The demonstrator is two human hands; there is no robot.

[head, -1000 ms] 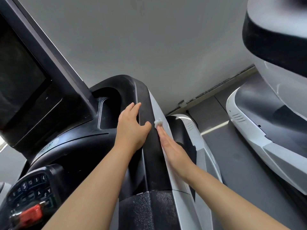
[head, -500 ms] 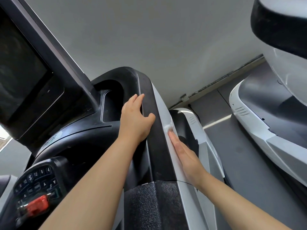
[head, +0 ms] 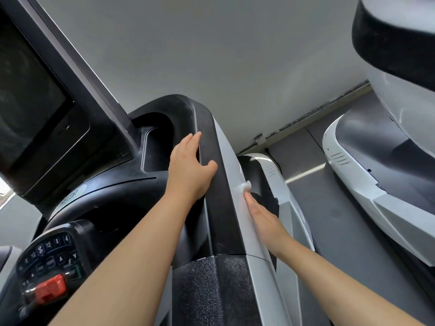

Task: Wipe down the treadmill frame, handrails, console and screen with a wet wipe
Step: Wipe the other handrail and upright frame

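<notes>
Soft, even daylight enters from the left edge of the frame, with wide-angle bending and slight blur toward the corners.

Wet wipe (head: 244,185): small white crumpled wad, centre right of frame, pressed against the handrail's silver side.
Handrail (head: 219,208): black top, running from centre to bottom.
Screen (head: 26,95): dark, upper left.
Console (head: 47,260): black keypad, lower left.

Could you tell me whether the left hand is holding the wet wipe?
No, the left hand rests bare on the black handrail.
</notes>
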